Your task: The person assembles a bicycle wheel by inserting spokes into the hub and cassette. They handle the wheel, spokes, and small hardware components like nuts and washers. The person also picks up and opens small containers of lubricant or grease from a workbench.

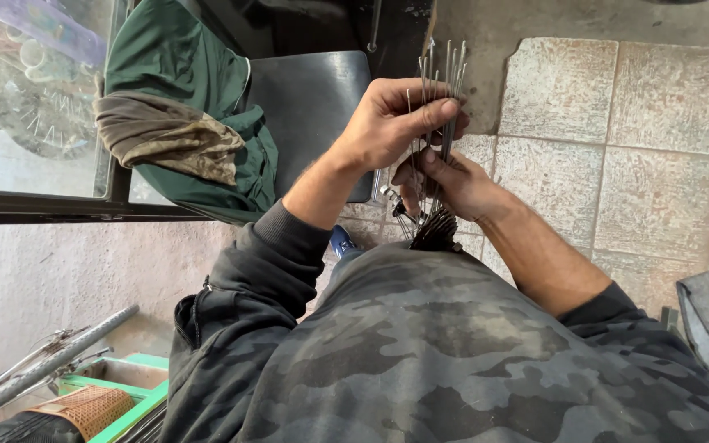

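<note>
Your left hand (387, 123) is curled shut around a bundle of thin metal spokes (441, 90), thumb and fingers pinching the shafts near their upper half. Your right hand (453, 184) sits just below it at 5 o'clock, fingers partly closed on the same bundle, thumb laid across the shafts. The spokes stand roughly upright at frame centre, tips fanning toward 12 o'clock, bent ends bunched dark against your lap at 6 o'clock.

Containers: a green crate (129, 390) at 8 o'clock, cut off by the frame edge. A brown woven basket-like piece (84, 408) lies at its near side; contents beyond that are unclear.

Hard to read: a grey metal tube (47, 365) runs diagonally at 8 o'clock, both ends unclear. A small metal part (389, 195) pokes out beside your right hand; I cannot tell what it is. Your camouflage jacket hides the bundle's lowest end.

Surroundings: a dark grey chair seat (309, 102) at 11 o'clock, with a green and brown garment (182, 115) draped over its left side. Worn stone floor tiles (617, 139) at 2 o'clock. A glass pane in a dark frame (34, 107) at 10 o'clock, pale wall below it.
</note>
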